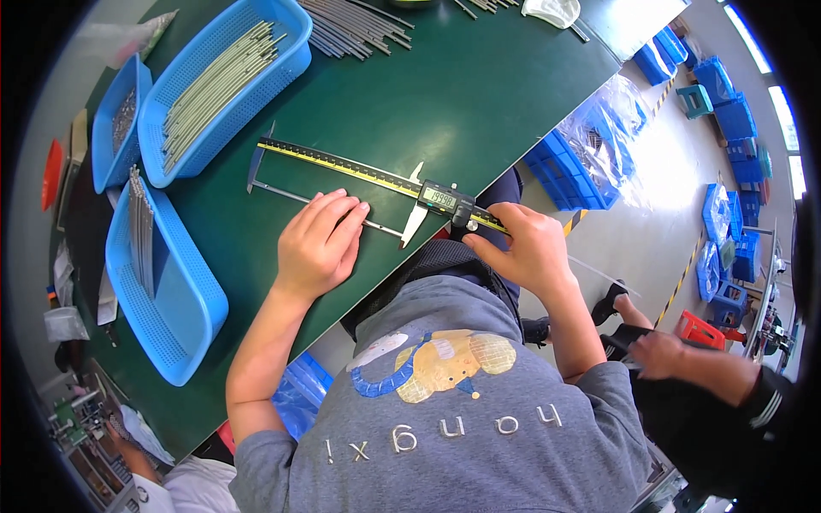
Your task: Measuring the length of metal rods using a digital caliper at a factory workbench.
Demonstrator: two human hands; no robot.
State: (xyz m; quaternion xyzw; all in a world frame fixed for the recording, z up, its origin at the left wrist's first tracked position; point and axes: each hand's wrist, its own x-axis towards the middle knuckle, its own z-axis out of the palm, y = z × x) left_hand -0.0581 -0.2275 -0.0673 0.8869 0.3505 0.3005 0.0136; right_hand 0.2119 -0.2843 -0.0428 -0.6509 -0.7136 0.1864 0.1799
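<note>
A long digital caliper point(359, 175) with a yellow scale lies across the green table point(445, 94). A thin metal rod point(295, 197) sits between its two jaws. My left hand point(318, 244) lies flat with its fingers on the rod, pressing it to the table. My right hand point(523, 248) grips the caliper's beam just right of the sliding display head point(443, 201), thumb by the slider.
Three blue mesh baskets of metal rods stand on the left: point(227, 81), point(120, 120), point(162, 286). Loose rods point(355, 26) lie at the table's far side. Blue crates point(573, 167) sit on the floor to the right. Another person's hand point(658, 352) is at the lower right.
</note>
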